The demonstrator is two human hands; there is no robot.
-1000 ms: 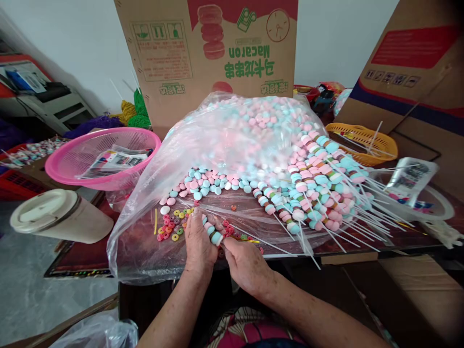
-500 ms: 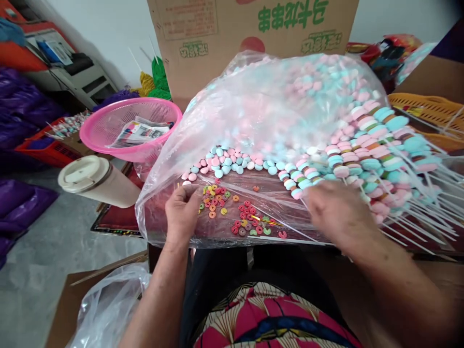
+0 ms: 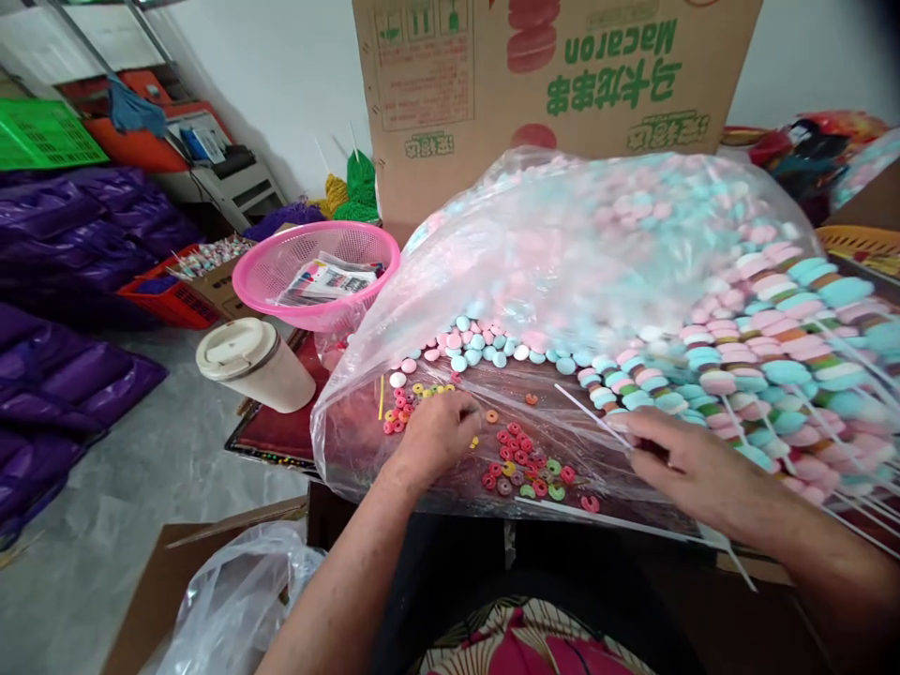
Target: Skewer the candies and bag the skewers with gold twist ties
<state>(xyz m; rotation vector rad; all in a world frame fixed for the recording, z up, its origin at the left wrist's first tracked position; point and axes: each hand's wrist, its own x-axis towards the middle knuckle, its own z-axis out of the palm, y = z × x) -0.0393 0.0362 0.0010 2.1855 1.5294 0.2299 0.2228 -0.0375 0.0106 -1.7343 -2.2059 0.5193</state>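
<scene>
My right hand (image 3: 679,459) pinches a thin white stick (image 3: 587,410), which points up and to the left over the plastic. Beside that hand lie skewers of pink and blue macaron-shaped candies (image 3: 738,352) with white sticks. My left hand (image 3: 444,431) is closed, its fingers curled down over small colourful ring candies (image 3: 422,389); anything in its fingertips is hidden. More ring candies (image 3: 517,450), mostly red, are scattered between the hands. Behind them, loose pink and blue round candies (image 3: 485,347) spill from a large clear plastic bag (image 3: 548,225).
A white lidded cup (image 3: 271,370) and a pink basket (image 3: 246,300) with packets in it stand at the left. A printed cardboard box (image 3: 485,103) rises behind the bag. Purple bags (image 3: 77,384) line the far left. Another white stick (image 3: 597,516) lies along the table's front edge.
The camera view has swung left, so the scene sits farther right. My left hand has moved onto the ring candies. A white stick now shows plainly in my right hand, which was blurred before.
</scene>
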